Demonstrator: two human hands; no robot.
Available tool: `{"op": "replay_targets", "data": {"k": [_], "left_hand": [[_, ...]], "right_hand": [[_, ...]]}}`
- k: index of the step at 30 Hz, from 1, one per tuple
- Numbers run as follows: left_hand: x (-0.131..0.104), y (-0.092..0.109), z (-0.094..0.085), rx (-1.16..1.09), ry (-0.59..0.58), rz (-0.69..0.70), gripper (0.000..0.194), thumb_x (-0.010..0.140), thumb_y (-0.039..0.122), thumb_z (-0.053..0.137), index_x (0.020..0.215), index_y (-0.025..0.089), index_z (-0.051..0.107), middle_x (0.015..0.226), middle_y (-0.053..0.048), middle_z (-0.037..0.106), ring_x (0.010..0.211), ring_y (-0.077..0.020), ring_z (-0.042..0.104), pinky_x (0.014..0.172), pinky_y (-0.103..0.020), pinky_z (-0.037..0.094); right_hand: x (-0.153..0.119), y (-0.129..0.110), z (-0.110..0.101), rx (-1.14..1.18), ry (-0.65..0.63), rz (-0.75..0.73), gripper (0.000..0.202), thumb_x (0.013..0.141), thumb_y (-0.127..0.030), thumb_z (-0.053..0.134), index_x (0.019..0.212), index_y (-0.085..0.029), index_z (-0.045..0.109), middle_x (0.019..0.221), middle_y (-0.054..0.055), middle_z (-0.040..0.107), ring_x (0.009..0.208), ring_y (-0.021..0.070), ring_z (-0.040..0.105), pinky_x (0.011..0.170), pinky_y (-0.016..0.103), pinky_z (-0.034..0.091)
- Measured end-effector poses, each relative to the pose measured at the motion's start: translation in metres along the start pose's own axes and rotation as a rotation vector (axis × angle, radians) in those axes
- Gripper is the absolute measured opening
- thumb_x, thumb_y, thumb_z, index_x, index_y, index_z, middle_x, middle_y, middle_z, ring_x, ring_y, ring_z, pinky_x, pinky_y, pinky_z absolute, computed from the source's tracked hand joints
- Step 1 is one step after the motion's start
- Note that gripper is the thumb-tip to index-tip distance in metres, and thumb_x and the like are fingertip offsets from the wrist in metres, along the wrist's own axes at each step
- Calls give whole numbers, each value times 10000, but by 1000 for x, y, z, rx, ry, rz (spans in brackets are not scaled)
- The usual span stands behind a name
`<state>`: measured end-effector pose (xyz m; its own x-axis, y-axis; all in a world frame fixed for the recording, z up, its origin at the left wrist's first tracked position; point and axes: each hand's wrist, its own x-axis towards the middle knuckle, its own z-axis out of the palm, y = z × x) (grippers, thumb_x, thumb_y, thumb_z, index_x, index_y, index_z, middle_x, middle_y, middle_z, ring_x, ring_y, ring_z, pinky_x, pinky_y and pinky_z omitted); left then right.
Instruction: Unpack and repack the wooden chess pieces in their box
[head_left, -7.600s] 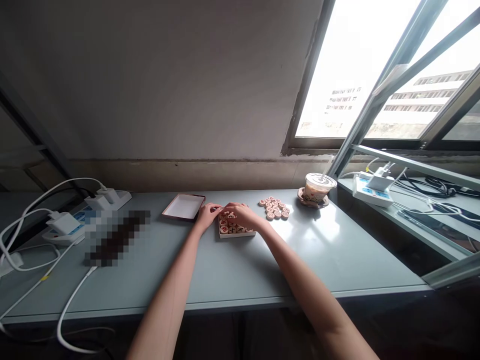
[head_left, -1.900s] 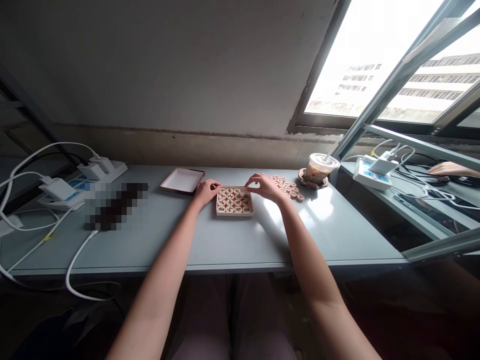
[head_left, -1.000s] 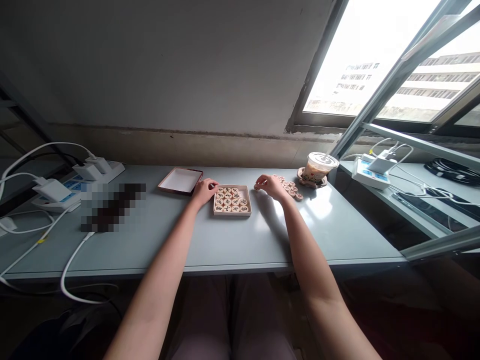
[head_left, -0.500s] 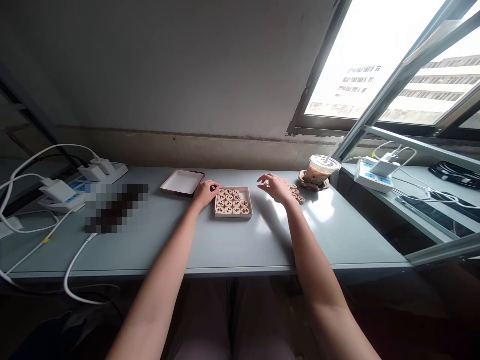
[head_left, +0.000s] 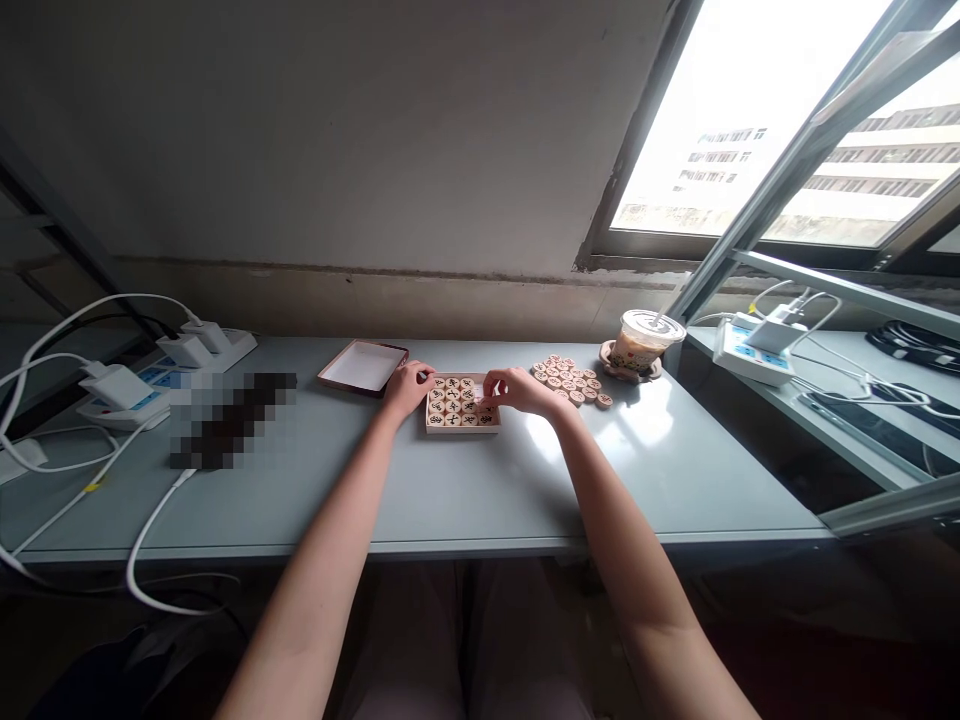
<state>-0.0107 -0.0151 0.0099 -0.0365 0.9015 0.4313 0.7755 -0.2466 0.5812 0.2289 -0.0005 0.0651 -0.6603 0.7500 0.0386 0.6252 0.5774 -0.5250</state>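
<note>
A shallow box (head_left: pixel 463 430) holds several round wooden pieces (head_left: pixel 452 406) with dark characters, laid in rows. My left hand (head_left: pixel 410 385) rests at the box's left edge, its fingers curled by the rim; whether they pinch it is too small to tell. Over the box's right side is my right hand (head_left: pixel 514 388), thumb and fingertips brought together, and what is between them is hidden. Just right of that hand, more loose round pieces (head_left: pixel 568 380) lie in a cluster on the grey table (head_left: pixel 450 500).
An open box lid (head_left: pixel 364 366) lies behind my left hand. At the back right, a drink cup (head_left: pixel 643 340) stands in a brown holder. Power strips with white plugs (head_left: pixel 185 350) and cables occupy the left side. Another power strip (head_left: pixel 757 348) is on the right shelf.
My right hand has moved left from beside the loose pieces to the box's right side, and its fingers have closed together. My left hand has stayed at the box's left edge.
</note>
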Motion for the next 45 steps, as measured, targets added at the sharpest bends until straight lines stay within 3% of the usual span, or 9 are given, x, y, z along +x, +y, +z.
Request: {"op": "replay_targets", "data": {"k": [6, 11, 16, 22, 26, 29, 34, 40, 45], "left_hand": [[1, -4, 1, 1, 11, 39, 158, 776, 178, 518, 809, 169, 673, 898, -54, 684, 840, -181, 609, 836, -299, 463], [1, -6, 3, -5, 19, 60, 160, 771, 171, 514, 803, 169, 671, 883, -53, 678, 822, -180, 608, 811, -295, 469], [0, -6, 3, -2, 19, 62, 155, 778, 180, 511, 797, 167, 664, 884, -54, 678, 827, -181, 606, 826, -301, 467], [1, -5, 3, 12, 10, 48, 165, 781, 184, 501, 812, 175, 663, 898, -49, 678, 840, -178, 605, 842, -306, 464], [0, -4, 2, 16, 5, 51, 165, 781, 184, 500, 806, 175, 663, 900, -49, 678, 837, -176, 606, 845, -303, 465], [0, -4, 2, 23, 7, 37, 165, 791, 198, 499, 809, 183, 662, 902, -45, 676, 842, -176, 607, 831, -295, 469], [0, -2, 1, 37, 2, 24, 160, 793, 206, 511, 823, 182, 666, 918, -53, 681, 867, -189, 606, 827, -301, 467], [0, -1, 1, 30, -4, 15, 167, 788, 207, 509, 824, 183, 670, 921, -52, 683, 879, -190, 605, 846, -310, 463], [1, -2, 2, 27, -1, 24, 181, 782, 202, 493, 810, 176, 669, 906, -56, 682, 868, -190, 599, 871, -325, 461]], "right_hand": [[-5, 18, -8, 61, 176, 106, 188, 823, -363, 576, 886, -195, 635, 913, 21, 675, 735, 117, 576, 609, 206, 378], [-14, 33, -18, -250, 180, 340, 190, 803, -344, 584, 908, -201, 653, 940, 46, 660, 762, 147, 576, 614, 225, 363], [-14, 32, -19, -335, 126, 319, 206, 802, -366, 586, 951, -238, 649, 904, 18, 661, 761, 142, 576, 591, 216, 333], [-21, 33, -26, -467, 166, 475, 193, 792, -217, 567, 958, -194, 663, 906, 62, 667, 817, 179, 579, 645, 245, 345], [-18, 15, -23, -249, 128, 197, 201, 839, -323, 551, 950, -214, 678, 915, 42, 669, 773, 154, 576, 641, 236, 372], [-10, -1, -12, -102, -44, 10, 190, 806, -366, 599, 866, -228, 716, 904, 28, 674, 754, 142, 570, 644, 226, 389], [-1, -4, 3, 14, -264, -7, 174, 716, -321, 689, 837, -198, 715, 834, 25, 676, 727, 137, 566, 607, 214, 404], [-10, -3, -15, 108, -177, -21, 194, 712, -318, 679, 848, -180, 662, 830, 21, 666, 731, 124, 572, 583, 201, 407], [-35, 12, -42, 176, 69, 248, 223, 778, -370, 587, 909, -193, 622, 890, 39, 660, 617, 92, 544, 453, 173, 347]]}}
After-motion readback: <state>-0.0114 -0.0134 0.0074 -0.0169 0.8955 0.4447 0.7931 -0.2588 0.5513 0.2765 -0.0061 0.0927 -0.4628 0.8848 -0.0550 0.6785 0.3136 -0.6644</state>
